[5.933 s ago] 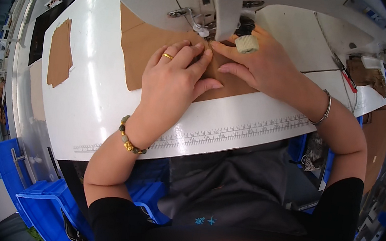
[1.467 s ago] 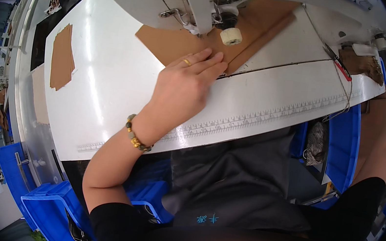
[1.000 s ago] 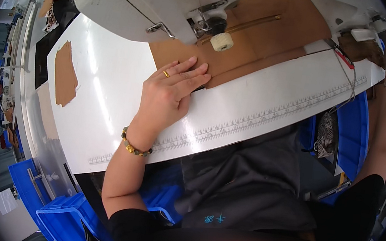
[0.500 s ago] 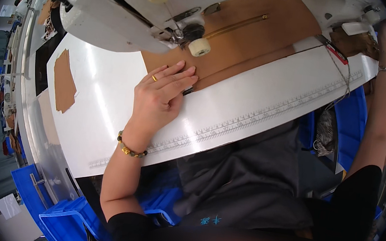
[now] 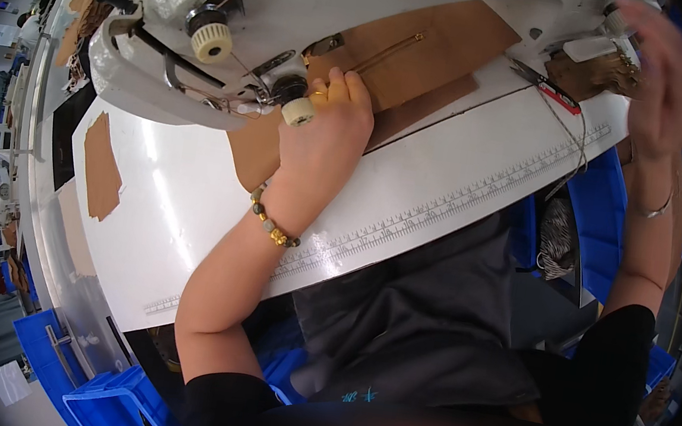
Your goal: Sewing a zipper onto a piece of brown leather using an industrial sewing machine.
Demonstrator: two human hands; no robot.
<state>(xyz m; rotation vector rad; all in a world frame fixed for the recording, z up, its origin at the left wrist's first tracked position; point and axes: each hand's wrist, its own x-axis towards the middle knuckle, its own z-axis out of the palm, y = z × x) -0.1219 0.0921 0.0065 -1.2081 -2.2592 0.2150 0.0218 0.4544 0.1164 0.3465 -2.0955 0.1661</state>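
A brown leather-like panel [image 5: 444,40] lies under the head of a white sewing machine [image 5: 159,83], with a narrow zipper-like strip [image 5: 390,52] along it. A darker brown layer [image 5: 430,108] shows under its near edge. My left hand [image 5: 331,129] is on the panel beside the needle area, its fingers bent and closed on the material; the fingertips are partly hidden. My right hand [image 5: 664,84] is raised at the far right, near the machine's right end. Its fingers are stretched out, slightly blurred, and nothing shows in them.
Red-handled snips [image 5: 558,95] with a cord lie on the right of the white table [image 5: 449,189], which has a printed ruler scale. A brown offcut [image 5: 102,166] lies at left. Brown scraps [image 5: 596,74] sit at the right end. Blue bins [image 5: 597,223] stand below the table edge.
My left hand has gone from lying flat on the panel to bent fingers, farther right. The panel has shifted left and turned. My right hand has risen with fingers extended; the view has moved slightly.
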